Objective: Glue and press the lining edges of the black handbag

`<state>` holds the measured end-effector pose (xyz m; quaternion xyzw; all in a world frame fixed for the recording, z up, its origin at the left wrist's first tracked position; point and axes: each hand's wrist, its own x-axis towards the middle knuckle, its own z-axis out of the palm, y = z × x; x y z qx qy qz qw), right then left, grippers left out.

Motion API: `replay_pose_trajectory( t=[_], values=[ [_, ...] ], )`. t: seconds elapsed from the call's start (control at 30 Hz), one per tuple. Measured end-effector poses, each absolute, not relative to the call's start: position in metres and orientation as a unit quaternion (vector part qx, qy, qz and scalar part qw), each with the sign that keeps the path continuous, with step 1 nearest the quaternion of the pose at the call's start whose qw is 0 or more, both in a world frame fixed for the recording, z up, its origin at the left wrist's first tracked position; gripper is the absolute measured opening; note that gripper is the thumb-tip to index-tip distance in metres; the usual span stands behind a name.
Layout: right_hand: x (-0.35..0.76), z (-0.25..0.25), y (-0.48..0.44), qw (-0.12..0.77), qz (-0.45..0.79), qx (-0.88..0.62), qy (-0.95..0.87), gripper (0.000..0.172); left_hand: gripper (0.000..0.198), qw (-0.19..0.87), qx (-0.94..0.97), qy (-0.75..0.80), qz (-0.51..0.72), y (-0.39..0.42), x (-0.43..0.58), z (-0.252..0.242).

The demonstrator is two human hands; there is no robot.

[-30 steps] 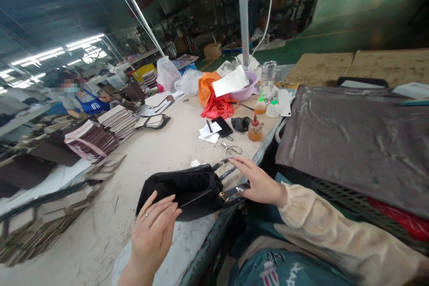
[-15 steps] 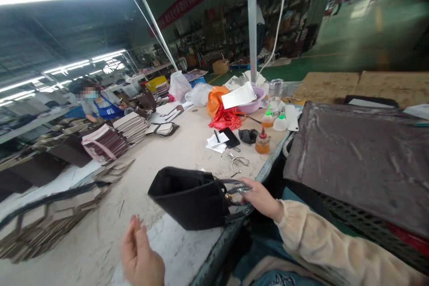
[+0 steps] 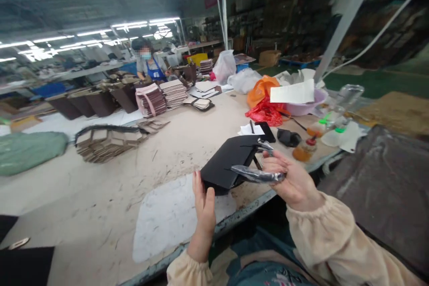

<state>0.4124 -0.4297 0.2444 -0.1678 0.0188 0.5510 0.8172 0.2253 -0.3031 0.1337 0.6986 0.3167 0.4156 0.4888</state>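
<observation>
A black handbag (image 3: 229,161) is tilted over the near edge of the table, its plastic-wrapped handles (image 3: 256,174) pointing right. My right hand (image 3: 295,178) is closed around those handles. At the bag's left end, my left hand (image 3: 204,205) lies with fingers stretched out against its bottom edge, thumb apart. Below the bag, a pale white sheet (image 3: 167,219) is spread on the table. The inside of the bag is turned out of sight.
Past the bag are a phone (image 3: 265,132), papers, red and orange plastic bags (image 3: 266,109) and a purple basin (image 3: 306,106). Glue bottles (image 3: 304,149) stand at right. Stacked brown pieces (image 3: 107,143) lie left. A co-worker (image 3: 150,62) is behind the table.
My left hand has come up to the bag's bottom end. The bag has turned, so its opening no longer faces me. The view has swung left.
</observation>
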Motion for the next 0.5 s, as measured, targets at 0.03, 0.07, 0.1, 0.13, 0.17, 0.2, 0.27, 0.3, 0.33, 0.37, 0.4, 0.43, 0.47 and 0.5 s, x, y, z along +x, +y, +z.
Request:
replay_pose_trajectory(
  t=[0.03, 0.07, 0.1, 0.13, 0.17, 0.2, 0.27, 0.3, 0.33, 0.37, 0.4, 0.43, 0.47, 0.5],
  values=[
    [0.412, 0.245, -0.431, 0.815, 0.563, -0.135, 0.03, 0.018, 0.056, 0.458, 0.714, 0.319, 0.423, -0.302, 0.225, 0.14],
    [0.412, 0.245, -0.433, 0.81, 0.575, -0.115, 0.033, 0.018, 0.054, 0.435, 0.725, 0.32, 0.428, -0.302, 0.225, 0.146],
    [0.412, 0.246, -0.434, 0.805, 0.583, -0.103, 0.031, 0.017, 0.054, 0.42, 0.734, 0.316, 0.43, -0.302, 0.224, 0.152],
    [0.412, 0.247, -0.434, 0.801, 0.589, -0.097, 0.031, 0.017, 0.054, 0.412, 0.74, 0.307, 0.433, -0.303, 0.224, 0.157],
    [0.412, 0.248, -0.433, 0.8, 0.592, -0.094, 0.034, 0.017, 0.055, 0.411, 0.746, 0.292, 0.435, -0.305, 0.224, 0.16],
    [0.411, 0.249, -0.432, 0.8, 0.591, -0.092, 0.041, 0.016, 0.055, 0.414, 0.747, 0.274, 0.442, -0.308, 0.224, 0.162],
    [0.409, 0.252, -0.43, 0.806, 0.582, -0.087, 0.059, 0.014, 0.053, 0.443, 0.723, 0.243, 0.471, -0.312, 0.223, 0.163],
    [0.408, 0.253, -0.43, 0.81, 0.577, -0.082, 0.065, 0.012, 0.051, 0.47, 0.694, 0.237, 0.491, -0.313, 0.223, 0.163],
    [0.407, 0.253, -0.429, 0.811, 0.576, -0.075, 0.066, 0.012, 0.046, 0.502, 0.653, 0.241, 0.513, -0.313, 0.222, 0.162],
    [0.406, 0.253, -0.429, 0.81, 0.579, -0.066, 0.063, 0.012, 0.039, 0.533, 0.606, 0.254, 0.533, -0.311, 0.22, 0.161],
    [0.405, 0.252, -0.429, 0.807, 0.585, -0.056, 0.059, 0.012, 0.032, 0.564, 0.556, 0.273, 0.546, -0.31, 0.218, 0.161],
    [0.404, 0.25, -0.429, 0.802, 0.594, -0.044, 0.055, 0.012, 0.024, 0.593, 0.505, 0.293, 0.554, -0.308, 0.216, 0.161],
    [0.404, 0.248, -0.429, 0.796, 0.603, -0.032, 0.049, 0.012, 0.018, 0.624, 0.454, 0.31, 0.556, -0.306, 0.213, 0.162],
    [0.403, 0.245, -0.43, 0.79, 0.611, -0.022, 0.044, 0.012, 0.014, 0.664, 0.402, 0.318, 0.545, -0.305, 0.21, 0.164]
  ],
)
